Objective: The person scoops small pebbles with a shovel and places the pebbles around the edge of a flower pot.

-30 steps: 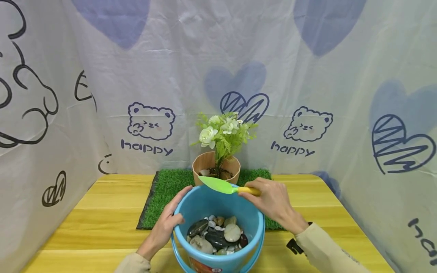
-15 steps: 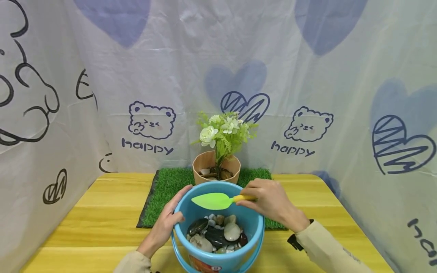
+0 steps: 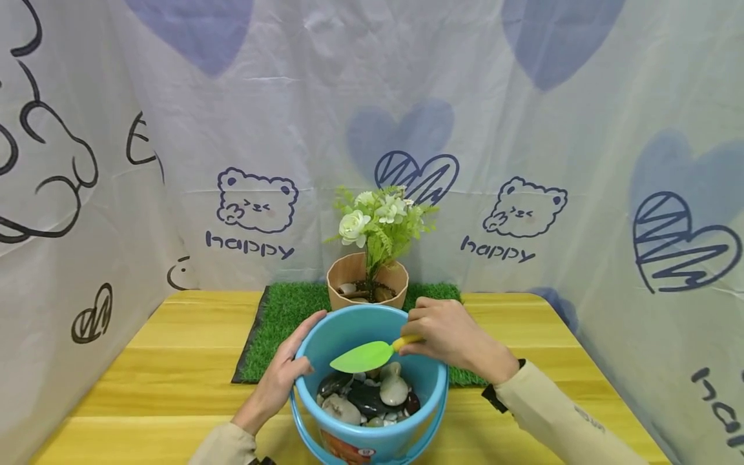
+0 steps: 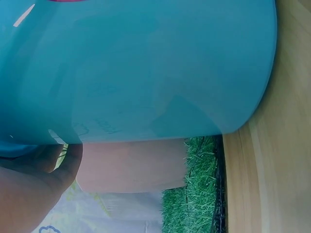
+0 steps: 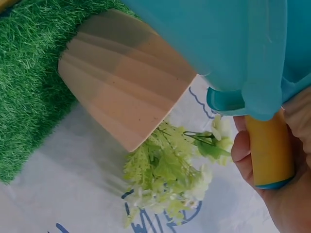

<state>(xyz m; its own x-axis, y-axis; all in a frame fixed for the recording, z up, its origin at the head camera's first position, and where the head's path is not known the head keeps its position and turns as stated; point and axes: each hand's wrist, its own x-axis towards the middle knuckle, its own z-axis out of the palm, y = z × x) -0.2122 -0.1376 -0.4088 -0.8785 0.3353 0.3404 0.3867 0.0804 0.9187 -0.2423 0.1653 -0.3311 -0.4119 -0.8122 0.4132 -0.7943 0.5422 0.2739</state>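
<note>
Clamping its fingers round the yellow handle, the right hand (image 3: 446, 330) is holding a leaf-shaped green trowel (image 3: 363, 357) at lower centre; the left hand (image 3: 283, 368) is gripping a round blue plastic bucket (image 3: 354, 323) by its rim, smooth black and pale stones (image 3: 366, 398) lying inside.

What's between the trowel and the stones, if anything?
Nothing visible: the trowel reaches over the open bucket, with no object seen between it and the stones. It hides some stones in the head view.
</note>
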